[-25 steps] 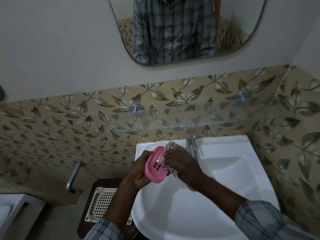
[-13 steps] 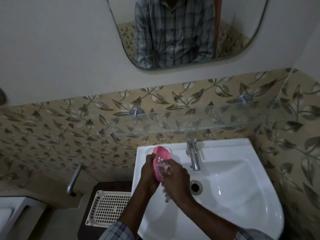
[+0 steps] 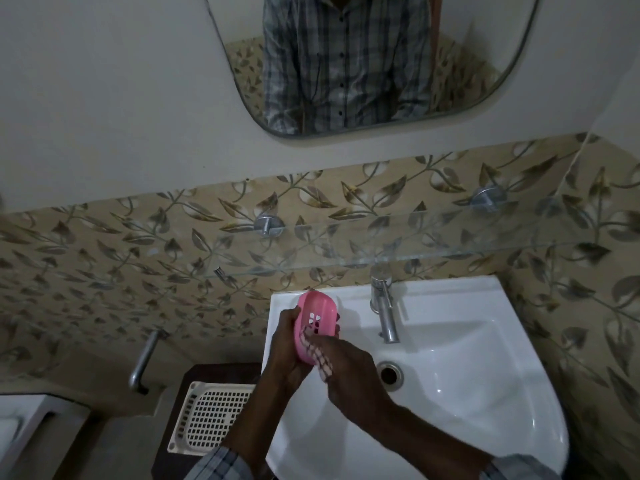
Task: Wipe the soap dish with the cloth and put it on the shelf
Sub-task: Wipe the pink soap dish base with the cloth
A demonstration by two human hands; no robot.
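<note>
My left hand (image 3: 284,351) grips a pink slotted soap dish (image 3: 313,320), held upright over the left back corner of the white sink (image 3: 485,393). My right hand (image 3: 349,375) is closed on a checked cloth (image 3: 320,358) and presses it against the lower part of the dish. Only a small bunch of cloth shows between my fingers. The glass shelf (image 3: 381,252) runs along the tiled wall just above the sink, with nothing on it.
A chrome tap (image 3: 382,306) stands right of the dish, with the drain (image 3: 389,374) below it. A white perforated basket (image 3: 211,420) sits on a dark stool left of the sink. A metal handle (image 3: 143,362) sticks out from the wall. A mirror (image 3: 363,64) hangs above.
The dish has turned from lying sideways to standing upright. My right hand with the cloth has slid down from covering the dish to its lower end.
</note>
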